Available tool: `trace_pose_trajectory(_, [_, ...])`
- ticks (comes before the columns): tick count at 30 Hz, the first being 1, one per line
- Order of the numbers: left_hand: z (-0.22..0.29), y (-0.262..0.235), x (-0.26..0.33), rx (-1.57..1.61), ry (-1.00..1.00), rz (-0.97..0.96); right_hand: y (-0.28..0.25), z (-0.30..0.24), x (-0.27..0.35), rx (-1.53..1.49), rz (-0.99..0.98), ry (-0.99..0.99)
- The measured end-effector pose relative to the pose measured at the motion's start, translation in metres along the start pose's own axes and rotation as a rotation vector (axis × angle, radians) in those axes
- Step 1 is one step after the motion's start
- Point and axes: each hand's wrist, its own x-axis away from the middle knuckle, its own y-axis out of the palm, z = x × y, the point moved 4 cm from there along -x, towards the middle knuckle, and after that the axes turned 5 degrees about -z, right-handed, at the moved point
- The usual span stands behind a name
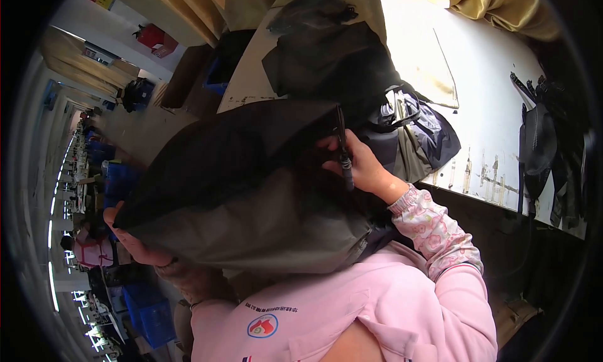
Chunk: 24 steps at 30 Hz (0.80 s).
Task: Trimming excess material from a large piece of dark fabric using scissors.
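Note:
A large black-and-dark-grey fabric bag (270,217) spreads across my lap and chest, its dark side raised toward the table. My left hand (139,241) is closed around the bag's left corner, with part of the fingers behind the cloth. At the bag's right side my right hand (364,167) has its fingers curled around a slim dark tool (345,155) with a shiny wound middle and a grey lower end. I cannot make out its exact kind. A zipper (360,244) shows at the bag's lower right edge.
Beyond the bag, a white worktable (490,155) carries a heap of black fabric (333,60) and a bundle of grey and olive cloth (421,139). Black straps and pouches (539,139) hang at its right. Blue crates (149,312) stand on the left, near another person (94,250).

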Motion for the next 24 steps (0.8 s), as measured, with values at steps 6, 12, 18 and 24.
trace_pose_trajectory(6, [0.002, 0.002, 0.002, 0.388, 0.036, -0.053, 0.007, 0.028, 0.009, 0.454, 0.029, 0.315])
trace_pose_trajectory(12, [0.019, 0.005, -0.005, -0.079, 0.148, -0.100, 0.018, 0.014, 0.025, 0.879, 0.027, 0.334])
trace_pose_trajectory(18, [0.012, 0.023, -0.003, 0.475, -0.233, 0.011, 0.024, 0.016, 0.040, 1.066, 0.000, 0.077])
trace_pose_trajectory(24, [-0.002, 0.030, -0.004, 0.614, -0.272, -0.110, 0.029, 0.024, 0.039, 1.151, -0.061, 0.037])
